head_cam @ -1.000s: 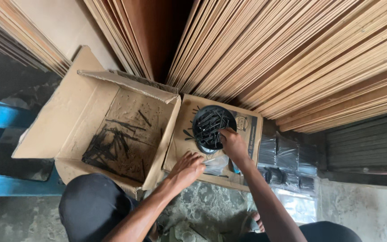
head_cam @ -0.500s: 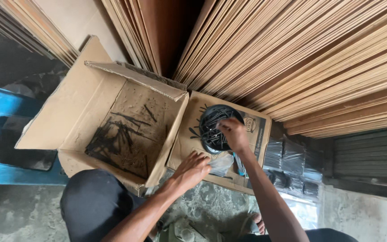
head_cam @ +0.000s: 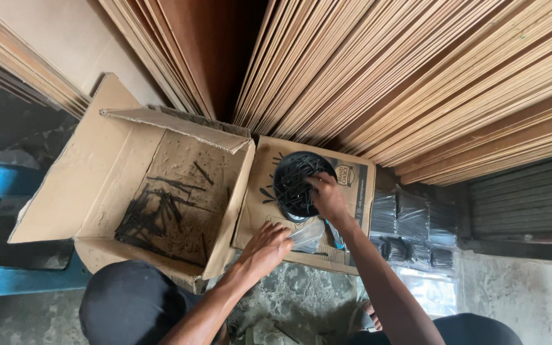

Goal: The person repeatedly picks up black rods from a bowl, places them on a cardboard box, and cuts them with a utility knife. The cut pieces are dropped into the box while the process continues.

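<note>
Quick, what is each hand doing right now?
Left hand: pinching a clear plastic bag.
Right hand: fingers curled in the round black tray of nails; grip cannot be told.

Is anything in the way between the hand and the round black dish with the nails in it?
Nothing visible. The right hand is already on the round black dish of nails, fingers on its right side. The left hand rests lower down on a clear plastic bag, apart from the dish.
</note>
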